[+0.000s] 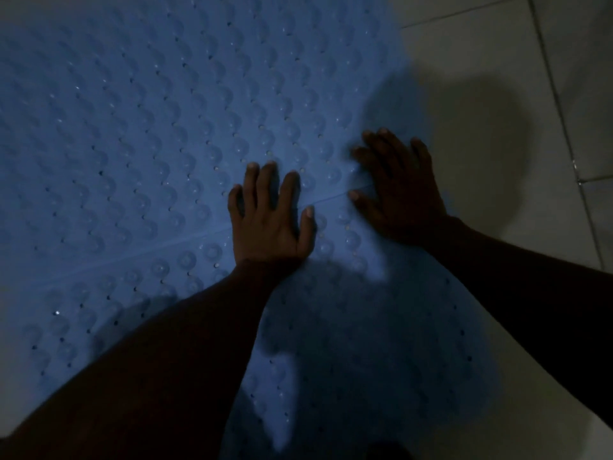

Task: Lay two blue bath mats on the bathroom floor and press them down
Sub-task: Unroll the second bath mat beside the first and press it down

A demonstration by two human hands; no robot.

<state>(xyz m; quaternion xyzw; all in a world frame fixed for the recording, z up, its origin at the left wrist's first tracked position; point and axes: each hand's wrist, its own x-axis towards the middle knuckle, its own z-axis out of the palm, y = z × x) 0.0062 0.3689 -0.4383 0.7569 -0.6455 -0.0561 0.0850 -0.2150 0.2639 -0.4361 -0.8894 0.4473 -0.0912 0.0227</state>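
Observation:
Two blue bath mats with round bumps and small holes lie flat on the floor, meeting along a thin seam. The far mat point(159, 104) fills the upper left. The near mat point(331, 343) runs along the bottom. My left hand point(270, 217) lies flat with spread fingers across the seam, pressing down. My right hand point(398, 187) presses flat near the mats' right edge, also over the seam, fingers straight.
Pale floor tiles point(497, 78) with dark grout lines lie to the right of the mats. A strip of tile point(13, 313) shows at the left edge. The room is dim, and shadows of my head and arms fall on the mats and tiles.

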